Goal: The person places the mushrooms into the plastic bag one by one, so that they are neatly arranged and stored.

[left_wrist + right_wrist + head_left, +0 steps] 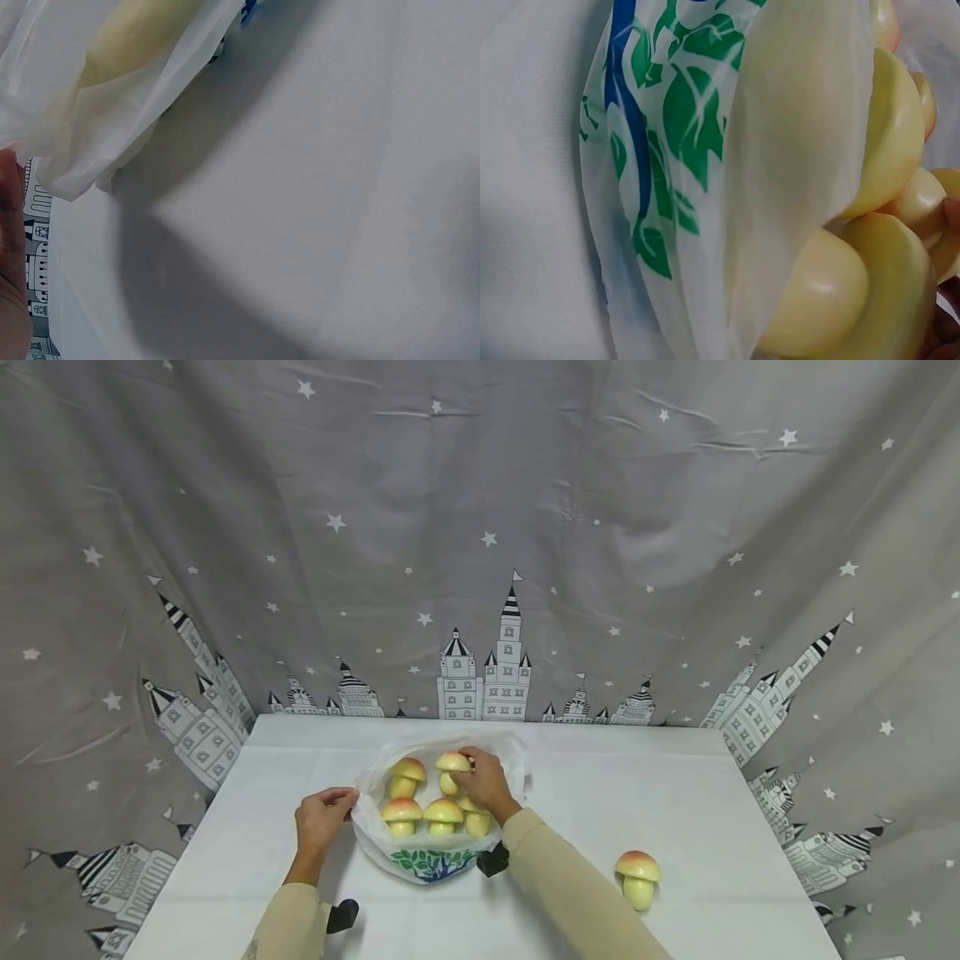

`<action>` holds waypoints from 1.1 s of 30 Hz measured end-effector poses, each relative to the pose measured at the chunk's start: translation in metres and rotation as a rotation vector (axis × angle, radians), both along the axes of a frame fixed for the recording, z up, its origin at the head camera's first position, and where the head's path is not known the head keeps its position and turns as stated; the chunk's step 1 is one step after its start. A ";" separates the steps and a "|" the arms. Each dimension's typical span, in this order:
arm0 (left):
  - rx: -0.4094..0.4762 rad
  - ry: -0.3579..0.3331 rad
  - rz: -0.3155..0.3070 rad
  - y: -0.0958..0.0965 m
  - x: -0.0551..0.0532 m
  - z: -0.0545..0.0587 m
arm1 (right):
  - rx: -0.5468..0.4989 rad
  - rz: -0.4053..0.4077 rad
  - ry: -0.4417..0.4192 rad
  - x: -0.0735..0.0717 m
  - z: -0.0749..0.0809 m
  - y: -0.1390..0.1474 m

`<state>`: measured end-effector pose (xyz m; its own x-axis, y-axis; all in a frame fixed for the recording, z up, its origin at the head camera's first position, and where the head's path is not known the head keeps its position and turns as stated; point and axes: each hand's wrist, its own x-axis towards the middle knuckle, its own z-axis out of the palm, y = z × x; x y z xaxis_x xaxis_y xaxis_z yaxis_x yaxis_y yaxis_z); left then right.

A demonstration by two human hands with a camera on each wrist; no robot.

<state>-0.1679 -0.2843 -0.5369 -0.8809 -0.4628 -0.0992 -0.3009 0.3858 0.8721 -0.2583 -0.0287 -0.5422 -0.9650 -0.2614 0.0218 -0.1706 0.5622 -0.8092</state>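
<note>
A white plastic bag point(375, 847) with a green-leaf and blue print lies with its mouth spread, and several yellow toy mushrooms point(402, 812) with reddish cap tops are inside. At the bag's left edge, my left hand point(321, 820) pinches the plastic; in the left wrist view only part of that hand point(10, 255) shows. My right hand point(487, 785) reaches over the bag's right side and grips the far mushroom point(450, 763) by its cap. The right wrist view shows mushrooms point(892, 277) crowded behind the bag's printed wall point(690, 112), with fingertips at the right edge.
One more mushroom point(638, 878) stands apart on the white table point(600, 793), to the right of my right forearm. A grey curtain point(570, 527) with stars and castles hangs behind the table and along both its sides.
</note>
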 end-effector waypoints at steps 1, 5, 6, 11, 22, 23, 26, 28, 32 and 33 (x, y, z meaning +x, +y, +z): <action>-0.003 0.003 0.000 0.000 -0.001 -0.001 | 0.004 0.004 -0.007 0.000 0.000 0.000; -0.009 0.014 0.001 0.001 -0.002 -0.002 | 0.024 0.022 -0.027 0.000 0.000 -0.004; -0.006 0.016 0.001 0.001 -0.002 -0.002 | 0.030 0.023 -0.030 0.001 0.000 -0.004; -0.004 0.010 -0.004 0.002 -0.003 -0.003 | 0.039 0.029 -0.027 0.002 -0.001 -0.007; 0.009 0.001 -0.005 0.003 -0.003 -0.004 | 0.109 0.030 -0.059 -0.001 -0.006 -0.012; 0.008 0.001 -0.004 0.003 -0.003 -0.004 | 0.111 0.035 -0.061 -0.001 -0.006 -0.013; 0.005 0.001 -0.002 0.002 -0.002 -0.003 | 0.109 0.047 -0.066 -0.001 -0.005 -0.014; 0.001 0.000 -0.003 0.002 -0.002 -0.004 | 0.104 0.051 -0.068 -0.001 -0.004 -0.014; -0.005 0.003 0.000 0.001 -0.003 -0.004 | 0.093 0.066 -0.064 -0.003 -0.001 -0.013; -0.006 0.006 -0.001 0.000 -0.004 -0.004 | 0.089 0.073 -0.057 -0.004 -0.001 -0.012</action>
